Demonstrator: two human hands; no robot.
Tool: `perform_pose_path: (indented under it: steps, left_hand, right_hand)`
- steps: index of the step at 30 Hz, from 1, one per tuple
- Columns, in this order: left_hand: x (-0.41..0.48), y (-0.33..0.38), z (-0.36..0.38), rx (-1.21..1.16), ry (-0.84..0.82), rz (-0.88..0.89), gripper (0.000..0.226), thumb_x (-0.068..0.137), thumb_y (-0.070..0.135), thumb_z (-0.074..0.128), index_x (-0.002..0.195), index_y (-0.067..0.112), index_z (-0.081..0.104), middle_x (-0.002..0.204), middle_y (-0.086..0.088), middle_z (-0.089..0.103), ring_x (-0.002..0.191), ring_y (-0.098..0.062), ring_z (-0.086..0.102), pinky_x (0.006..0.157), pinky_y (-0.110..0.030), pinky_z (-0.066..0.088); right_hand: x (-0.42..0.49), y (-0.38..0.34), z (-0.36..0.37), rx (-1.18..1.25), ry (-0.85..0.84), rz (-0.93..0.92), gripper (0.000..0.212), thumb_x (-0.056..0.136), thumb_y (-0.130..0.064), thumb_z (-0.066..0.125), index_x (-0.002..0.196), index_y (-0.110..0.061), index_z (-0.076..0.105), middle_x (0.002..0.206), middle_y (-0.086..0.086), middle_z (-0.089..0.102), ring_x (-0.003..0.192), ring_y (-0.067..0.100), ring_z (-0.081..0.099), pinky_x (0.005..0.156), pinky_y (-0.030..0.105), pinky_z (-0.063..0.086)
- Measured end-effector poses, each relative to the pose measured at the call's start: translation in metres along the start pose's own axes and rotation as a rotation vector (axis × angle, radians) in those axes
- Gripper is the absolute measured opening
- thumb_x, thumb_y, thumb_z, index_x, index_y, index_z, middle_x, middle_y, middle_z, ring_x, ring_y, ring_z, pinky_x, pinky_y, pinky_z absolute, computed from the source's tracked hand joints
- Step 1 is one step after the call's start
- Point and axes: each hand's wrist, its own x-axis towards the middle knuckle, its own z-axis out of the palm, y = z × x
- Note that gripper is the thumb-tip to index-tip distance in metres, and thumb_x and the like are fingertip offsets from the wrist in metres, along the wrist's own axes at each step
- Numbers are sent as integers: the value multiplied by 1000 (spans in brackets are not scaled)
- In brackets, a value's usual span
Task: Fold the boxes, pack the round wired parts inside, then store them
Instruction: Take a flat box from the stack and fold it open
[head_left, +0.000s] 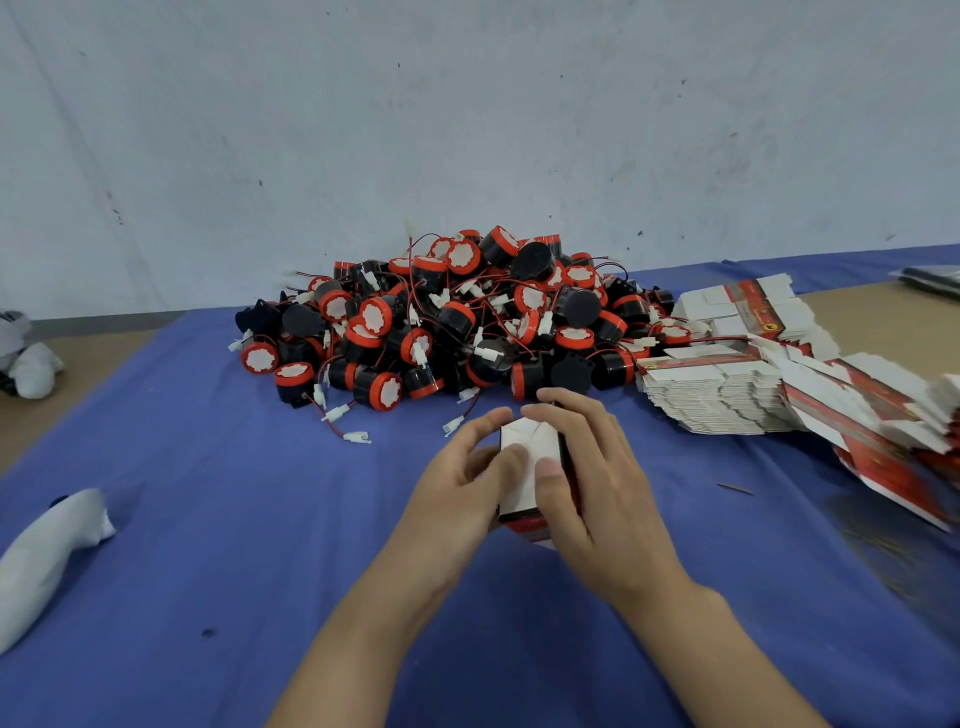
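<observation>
- The box (524, 436) is held just above the cloth (208, 519), in front of the person and between both hands. Its white end flaps face up and a red printed side shows at the near end.
- The left hand (457, 478) grips the box's left side and the right hand (597, 483) grips its right. Their fingers curl over the far edge and both thumbs press on the white flaps, so the two hands are close together and clamped on the same box.
- I cannot tell whether a part is already inside.
- The box looks like thin card: light, stiff along its creases, and easy to crush on the flat panels. It is best held by the side walls near the corners, with thumbs only on the flaps.
- The parts (452, 322) lie in a heap just beyond the hands, and their thin red wires are tangled together. Each is probably hard and a little heavy. I would lift one by its round body, not by the wire, which may drag its neighbours along.
- The flat boxes (727, 389) are stacked to the right, touching the heap.
- A white bundle (47, 545) lies well apart at the left.
</observation>
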Motion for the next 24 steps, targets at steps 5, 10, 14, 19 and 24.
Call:
perform_pose_path:
  steps: [5,10,14,19,24]
  left_hand:
    - [2,-1,3,-76,34,-14,33,100,21,59,131,29,57,113,-5,73,105,-26,71,88,-47,58]
    - [1,5,4,-261,-26,-96,31,102,23,52,126,8,65,118,-16,71,106,-26,69,84,-37,57]
    - [-1,8,1,-329,-37,-112,35,103,26,48,122,6,69,119,-17,71,110,-28,68,92,-43,58]
    - [0,9,-3,-341,-30,-95,36,105,26,45,127,5,65,124,-13,70,116,-26,66,96,-40,56]
    - [-2,9,-3,-274,-37,-32,39,93,29,58,125,6,65,116,-15,73,106,-26,71,82,-31,59]
  right_hand:
    - [2,-1,-2,42,21,3,38,102,-40,33,136,-30,46,144,-13,43,131,8,45,102,13,35]
    - [3,1,-2,84,32,39,44,102,-36,32,144,-26,44,153,-14,42,145,4,33,112,14,28]
    - [3,3,-2,100,-32,73,50,101,-34,31,151,-37,30,158,-23,32,148,-2,25,110,6,23]
    - [2,5,-2,118,-104,167,54,98,-40,29,150,-53,20,154,-30,33,126,-17,41,85,1,37]
    - [3,10,-1,143,-149,174,59,104,-19,39,147,-55,24,147,-32,37,123,-11,47,83,24,56]
